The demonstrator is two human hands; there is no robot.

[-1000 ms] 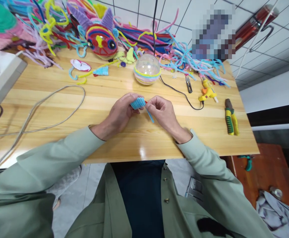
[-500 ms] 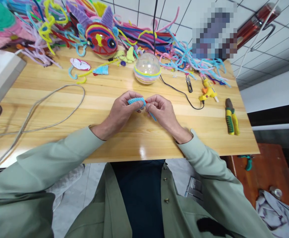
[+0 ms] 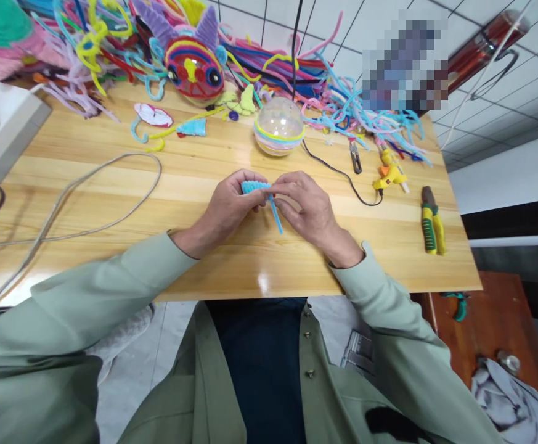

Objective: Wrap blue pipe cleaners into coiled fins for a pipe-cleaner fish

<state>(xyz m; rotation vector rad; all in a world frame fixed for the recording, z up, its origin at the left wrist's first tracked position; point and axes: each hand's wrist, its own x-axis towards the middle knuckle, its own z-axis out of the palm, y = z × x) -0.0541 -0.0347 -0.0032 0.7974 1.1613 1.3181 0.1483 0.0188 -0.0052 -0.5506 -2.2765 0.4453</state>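
My left hand (image 3: 225,206) pinches a small, ribbed, light blue piece wound from pipe cleaner (image 3: 252,185) between thumb and fingers, just above the table. From its right end a loose blue tail (image 3: 277,219) slants down. My right hand (image 3: 312,206) is at that same end, its fingertips on the piece and its thumb beside the tail. A bit of red shows between the hands, mostly covered by fingers. Beyond them stands a clear ball (image 3: 280,117) with yellow, blue and pink bands. A similar light blue wound piece (image 3: 192,127) lies further left.
Pipe cleaners (image 3: 291,68) are heaped along the back beside a striped fish-like figure (image 3: 195,77). On the right are small snips (image 3: 355,158), a yellow glue gun (image 3: 390,172) and pliers (image 3: 431,222). A white power strip (image 3: 12,132) and a looping cable (image 3: 106,160) occupy the left.
My right fingers have moved from pinching the blue tail to the piece's right end, and the hand has opened somewhat. The tail now hangs more steeply. My left hand keeps its hold.
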